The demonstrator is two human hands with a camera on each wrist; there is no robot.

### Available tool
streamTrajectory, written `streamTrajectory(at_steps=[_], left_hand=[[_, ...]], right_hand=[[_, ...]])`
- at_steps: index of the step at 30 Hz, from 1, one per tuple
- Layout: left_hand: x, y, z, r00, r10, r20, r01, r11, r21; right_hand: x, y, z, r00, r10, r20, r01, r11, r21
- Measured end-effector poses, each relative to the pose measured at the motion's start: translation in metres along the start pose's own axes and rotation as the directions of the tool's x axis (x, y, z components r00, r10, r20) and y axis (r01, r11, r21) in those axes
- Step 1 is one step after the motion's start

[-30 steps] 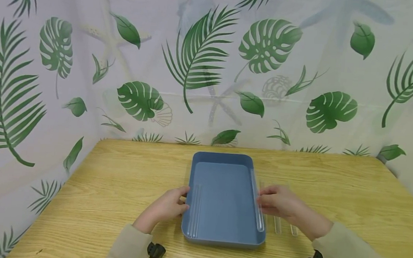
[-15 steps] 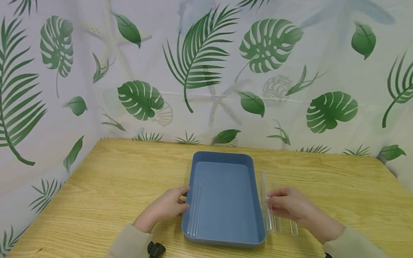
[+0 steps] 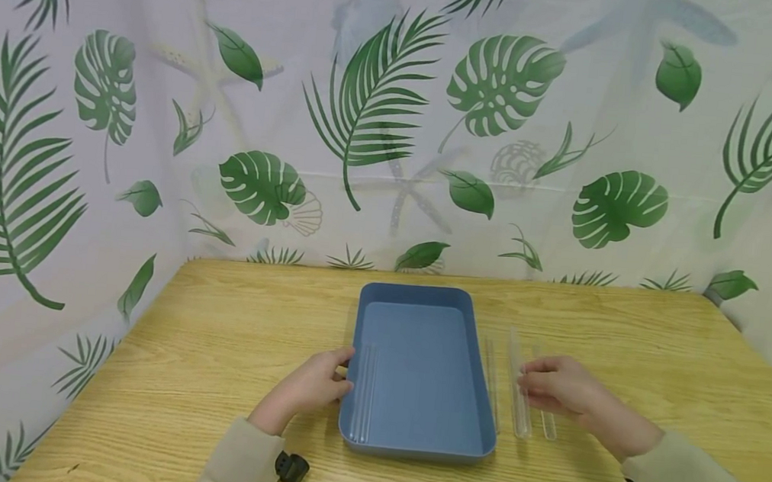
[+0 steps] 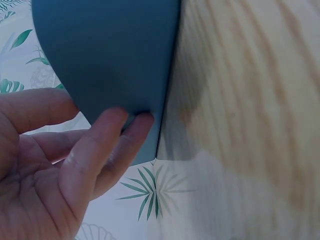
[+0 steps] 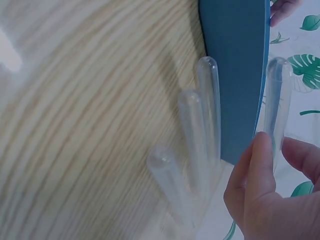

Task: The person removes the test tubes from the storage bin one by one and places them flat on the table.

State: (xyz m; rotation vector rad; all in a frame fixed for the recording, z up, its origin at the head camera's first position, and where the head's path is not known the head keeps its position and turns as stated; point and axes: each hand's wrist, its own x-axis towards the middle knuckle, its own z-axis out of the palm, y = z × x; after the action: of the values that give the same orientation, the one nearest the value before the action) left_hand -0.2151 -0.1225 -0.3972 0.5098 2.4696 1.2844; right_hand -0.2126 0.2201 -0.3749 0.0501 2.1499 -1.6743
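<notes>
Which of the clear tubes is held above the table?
The clear tube in the right hand: it alone is gripped, while three other tubes lie on the table beside the blue tray and others lie inside it.

A screened-off table (image 3: 240, 335); whether in a home or a lab cannot be told. Leaf-printed cloth (image 3: 396, 127) backs its far edge and rounds both far corners; the clear, round-ended tubes (image 5: 194, 120) look lab-like.
</notes>
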Motion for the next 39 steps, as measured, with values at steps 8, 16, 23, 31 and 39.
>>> streamTrajectory(at_steps=[8,16,23,31,39], left_hand=[[0.0,-0.001,0.0,1.0,0.013,-0.001,-0.013,1.0,0.005],[0.0,-0.001,0.0,1.0,0.006,0.002,-0.006,1.0,0.01],[-0.001,-0.001,0.0,1.0,0.005,-0.001,-0.005,1.0,0.014],[0.0,-0.002,0.0,1.0,0.004,-0.006,-0.004,1.0,0.02],[0.0,-0.001,0.0,1.0,0.011,-0.002,-0.011,1.0,0.01]], right_hand=[[0.0,0.01,-0.013,1.0,-0.003,-0.025,0.002,1.0,-0.014],[-0.001,0.019,-0.029,0.997,0.003,-0.076,-0.01,0.996,-0.086],[0.0,0.025,-0.041,0.993,0.016,-0.118,-0.03,0.993,-0.114],[0.004,0.03,-0.047,0.988,0.024,-0.153,-0.053,0.981,-0.189],[0.01,0.035,-0.051,0.979,0.015,-0.204,-0.07,0.961,-0.267]])
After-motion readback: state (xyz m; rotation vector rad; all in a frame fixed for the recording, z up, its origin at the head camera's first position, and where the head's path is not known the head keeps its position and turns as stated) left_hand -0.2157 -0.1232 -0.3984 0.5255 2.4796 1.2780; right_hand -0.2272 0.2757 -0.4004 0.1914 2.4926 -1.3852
